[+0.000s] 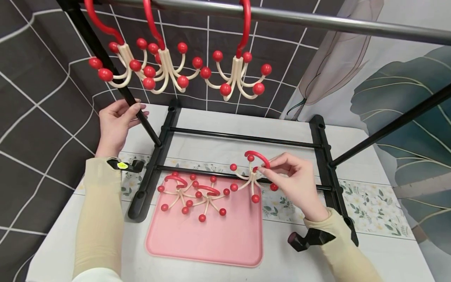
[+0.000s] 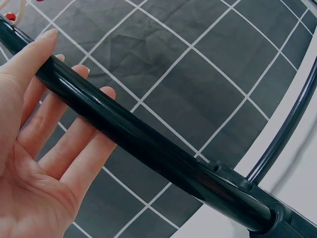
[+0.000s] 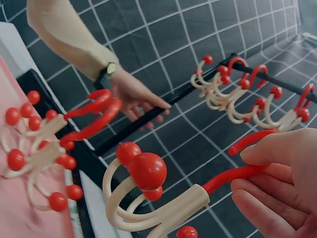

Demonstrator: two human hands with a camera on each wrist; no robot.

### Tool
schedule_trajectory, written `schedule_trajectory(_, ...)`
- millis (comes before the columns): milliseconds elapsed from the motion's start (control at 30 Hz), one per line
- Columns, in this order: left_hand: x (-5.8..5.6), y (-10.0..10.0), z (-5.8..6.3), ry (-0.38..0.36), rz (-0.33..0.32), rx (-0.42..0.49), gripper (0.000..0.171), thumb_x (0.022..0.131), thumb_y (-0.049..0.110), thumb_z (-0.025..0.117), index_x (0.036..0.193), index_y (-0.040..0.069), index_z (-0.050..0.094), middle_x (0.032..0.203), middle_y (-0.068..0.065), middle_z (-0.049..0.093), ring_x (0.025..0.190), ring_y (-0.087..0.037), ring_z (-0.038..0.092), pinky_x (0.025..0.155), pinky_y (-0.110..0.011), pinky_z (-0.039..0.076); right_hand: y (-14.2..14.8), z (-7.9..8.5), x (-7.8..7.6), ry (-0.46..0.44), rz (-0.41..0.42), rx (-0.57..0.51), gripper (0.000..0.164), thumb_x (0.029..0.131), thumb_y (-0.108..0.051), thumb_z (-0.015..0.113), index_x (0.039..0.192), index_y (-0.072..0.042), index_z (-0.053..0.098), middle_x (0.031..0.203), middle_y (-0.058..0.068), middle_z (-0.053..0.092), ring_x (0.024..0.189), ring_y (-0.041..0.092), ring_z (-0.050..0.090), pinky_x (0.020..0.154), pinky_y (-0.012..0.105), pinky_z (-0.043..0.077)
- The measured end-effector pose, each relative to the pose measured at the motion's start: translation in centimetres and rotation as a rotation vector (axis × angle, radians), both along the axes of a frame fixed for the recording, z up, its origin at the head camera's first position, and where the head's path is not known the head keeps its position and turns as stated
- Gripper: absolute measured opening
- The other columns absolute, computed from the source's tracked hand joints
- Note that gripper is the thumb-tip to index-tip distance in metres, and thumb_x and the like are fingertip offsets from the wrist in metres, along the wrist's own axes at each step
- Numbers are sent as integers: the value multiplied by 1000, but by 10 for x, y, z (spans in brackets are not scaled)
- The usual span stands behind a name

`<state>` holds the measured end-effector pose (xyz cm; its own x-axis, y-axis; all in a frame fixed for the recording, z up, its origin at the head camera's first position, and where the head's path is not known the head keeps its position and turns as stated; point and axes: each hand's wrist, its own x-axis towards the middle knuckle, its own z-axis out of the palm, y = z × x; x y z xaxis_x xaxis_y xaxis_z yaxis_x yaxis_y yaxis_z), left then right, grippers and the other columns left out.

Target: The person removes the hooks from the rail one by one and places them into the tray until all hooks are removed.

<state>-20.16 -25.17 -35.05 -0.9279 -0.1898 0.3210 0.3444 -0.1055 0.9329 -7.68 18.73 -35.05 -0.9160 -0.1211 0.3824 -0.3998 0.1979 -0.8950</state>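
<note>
My right hand (image 1: 297, 182) pinches the red hook of a cream claw hanger (image 1: 253, 178) between thumb and fingers. The hanger's curved arms end in red balls, and in the head view it overlaps the tray's upper right corner. At the left, my left hand (image 1: 116, 121) holds a slanted black post (image 2: 148, 144) of the rack, thumb on one side and loosely extended fingers behind it. Two more claw hangers, one on the left (image 1: 179, 192) and one beside it (image 1: 208, 197), lie on the pink tray (image 1: 204, 243) with their red hooks upward.
Three similar hangers, left (image 1: 125, 64), middle (image 1: 165, 70) and right (image 1: 237, 76), hang from the metal rail (image 1: 317, 23) overhead. The rack's black base (image 1: 243, 136) stands on the white table (image 1: 289, 266). Behind are a dark gridded cloth (image 1: 218, 43) and a patterned curtain (image 1: 405, 78).
</note>
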Motion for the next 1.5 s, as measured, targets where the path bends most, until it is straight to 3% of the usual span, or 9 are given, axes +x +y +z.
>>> schedule_trajectory(300,0,0,0,7,0,-1,24,91,4,77,112,-7,72,97,-11,75,81,-19,76,76,-26,60,-4,-28,11,-134,52,-40,15,81,13,80,89,2,72,89,14,71,77,21,75,68,31,62)
schedule_trajectory(400,0,0,0,8,0,0,24,91,4,77,112,-7,72,97,-12,75,81,-20,76,77,-26,60,-6,-36,14,-143,48,-47,15,81,12,80,88,3,72,87,14,71,76,20,75,63,30,62)
schedule_trajectory(567,0,1,0,2,0,-6,24,91,4,77,112,-6,72,98,-11,75,82,-20,76,77,-26,60,-8,-46,19,-134,62,-41,16,80,12,81,88,1,72,88,15,70,75,20,75,56,28,60)
schedule_trajectory(867,-1,0,-2,12,-5,-1,24,91,4,76,112,-7,72,98,-12,75,81,-20,76,78,-26,60,-15,-61,26,-107,92,-73,19,79,15,80,88,1,73,90,17,71,78,19,75,68,33,62)
schedule_trajectory(1067,-1,0,-2,20,-11,13,24,91,3,77,111,-7,72,97,-13,75,81,-20,76,77,-27,60,-19,-71,29,-50,126,-92,22,76,18,81,87,0,73,90,18,70,79,17,73,67,33,62)
schedule_trajectory(1367,-2,0,-3,16,-7,7,24,91,4,77,111,-7,72,97,-13,75,82,-21,76,78,-26,60,-22,-76,34,-19,104,12,29,72,13,87,80,-10,71,82,6,71,71,14,65,64,24,58)
schedule_trajectory(1500,-2,0,-2,12,-10,10,23,91,4,77,111,-6,72,98,-13,75,83,-21,76,78,-26,60,-22,-80,35,-8,93,32,30,71,14,87,81,-9,71,83,6,70,70,13,65,63,23,57)
